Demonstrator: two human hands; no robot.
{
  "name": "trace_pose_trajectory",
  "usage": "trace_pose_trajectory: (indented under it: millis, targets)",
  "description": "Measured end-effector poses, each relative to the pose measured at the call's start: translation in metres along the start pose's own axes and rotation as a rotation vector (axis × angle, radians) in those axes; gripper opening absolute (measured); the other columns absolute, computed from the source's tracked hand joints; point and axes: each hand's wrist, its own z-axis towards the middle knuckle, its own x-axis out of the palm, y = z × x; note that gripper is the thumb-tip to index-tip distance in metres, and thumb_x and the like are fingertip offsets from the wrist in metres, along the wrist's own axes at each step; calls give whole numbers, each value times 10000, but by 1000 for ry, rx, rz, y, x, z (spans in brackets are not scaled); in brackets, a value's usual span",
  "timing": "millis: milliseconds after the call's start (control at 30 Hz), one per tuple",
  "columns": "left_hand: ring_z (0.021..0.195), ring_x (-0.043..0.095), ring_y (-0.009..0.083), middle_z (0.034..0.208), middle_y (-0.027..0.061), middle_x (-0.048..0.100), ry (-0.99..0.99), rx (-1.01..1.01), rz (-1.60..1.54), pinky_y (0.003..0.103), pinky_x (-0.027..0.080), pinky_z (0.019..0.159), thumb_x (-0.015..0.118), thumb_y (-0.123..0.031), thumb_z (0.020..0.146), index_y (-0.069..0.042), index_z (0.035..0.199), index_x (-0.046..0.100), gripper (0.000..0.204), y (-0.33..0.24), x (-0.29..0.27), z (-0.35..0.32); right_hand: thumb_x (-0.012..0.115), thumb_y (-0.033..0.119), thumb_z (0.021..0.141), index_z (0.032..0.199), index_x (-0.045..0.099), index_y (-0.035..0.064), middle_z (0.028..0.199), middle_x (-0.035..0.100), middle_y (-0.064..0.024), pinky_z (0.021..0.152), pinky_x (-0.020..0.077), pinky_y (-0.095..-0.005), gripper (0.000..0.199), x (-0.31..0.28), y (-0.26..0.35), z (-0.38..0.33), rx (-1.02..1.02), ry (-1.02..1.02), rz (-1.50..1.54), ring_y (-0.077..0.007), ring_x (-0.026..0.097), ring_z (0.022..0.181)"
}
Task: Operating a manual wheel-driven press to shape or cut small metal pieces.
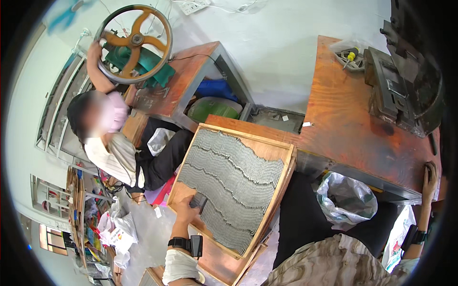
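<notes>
A shallow wooden tray (292,157) holds wavy rows of small, thin grey metal pieces (229,176), packed side by side. At its near left corner, my left hand (186,209) is closed on a short stack of grey metal pieces (201,201), beside the bare wood. My right hand (430,176) rests at the right end of the wooden workbench (343,109), close to a dark bar (432,143). Its fingers are partly hidden by the hand itself, so what they hold, if anything, does not show.
A dark metal press (400,81) stands on the bench, beside a bag of tools (350,55). A white sack (346,198) hangs open by my legs. Across to the left, a co-worker (112,143) grips a large handwheel (136,40). Plastic bags (117,233) lie on the floor.
</notes>
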Motion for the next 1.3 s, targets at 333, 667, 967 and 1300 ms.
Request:
trace_pose_trajectory:
  millis: [333, 667, 967, 1300]
  targets:
    - [650, 632, 204, 797, 142, 660, -110, -292, -97, 305, 504, 615, 740, -142, 611, 96, 929, 636, 410, -51, -9, 4, 516, 32, 864, 974, 592, -15, 1047, 578, -166, 910, 402, -369, 141, -19, 16, -3, 80, -34, -15, -311, 544, 1030]
    - [707, 620, 174, 833, 139, 653, 194, 283, -644, 285, 504, 639, 700, -28, 629, 108, 955, 615, 363, -375, 3, 47, 631, 46, 705, 818, 620, 17, 898, 595, -126, 768, 464, -390, 118, -34, 98, 21, 27, -189, 44, -315, 556, 869]
    - [713, 649, 318, 757, 206, 657, 100, 711, -247, 375, 506, 676, 722, -287, 585, 25, 788, 675, 375, -647, 80, 58, 648, 59, 698, 825, 631, 38, 899, 601, -111, 762, 475, -375, 131, -45, 92, 23, 45, -158, 122, -304, 559, 864]
    - [840, 642, 252, 887, 153, 669, 248, 792, -611, 343, 480, 772, 666, -155, 738, 31, 967, 626, 298, -671, 100, 43, 659, 67, 678, 849, 634, 35, 926, 596, -112, 774, 472, -378, 176, -43, 84, 21, 29, -171, 122, -294, 555, 878]
